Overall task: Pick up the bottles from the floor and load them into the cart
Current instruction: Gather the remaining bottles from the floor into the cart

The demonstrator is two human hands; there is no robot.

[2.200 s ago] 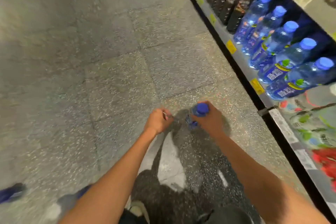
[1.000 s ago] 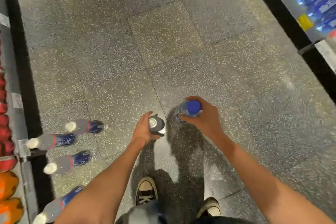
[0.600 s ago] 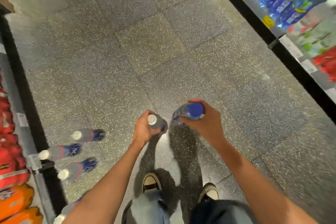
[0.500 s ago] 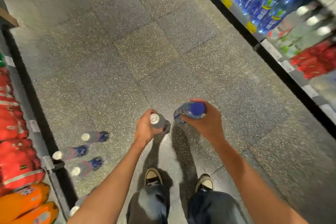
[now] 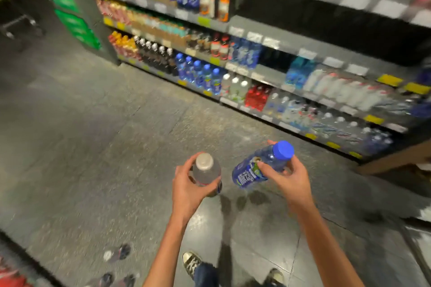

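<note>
Blue-capped water bottle (image 5: 261,165) tilts in the right hand (image 5: 288,177); left hand (image 5: 186,185) grips a clear, seemingly white-capped bottle (image 5: 206,171). Tilted, it could slip.

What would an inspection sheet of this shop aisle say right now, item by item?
Surface: grey speckled tile floor, with shadows under the person.
Job's things: white-capped bottle in the left hand; blue-capped bottle in the right hand, tilted; bottles still on the floor at lower left, blurred. The cart cannot be made out for certain.
Clutter: nothing seen besides those floor bottles.
Hands: left hand closed around the white-capped bottle; right hand closed around the blue-capped bottle.
Cables: nothing seen.
Surroundings: drink shelves along the right, stocked with bottles; the person's sneakers at the bottom.
</note>
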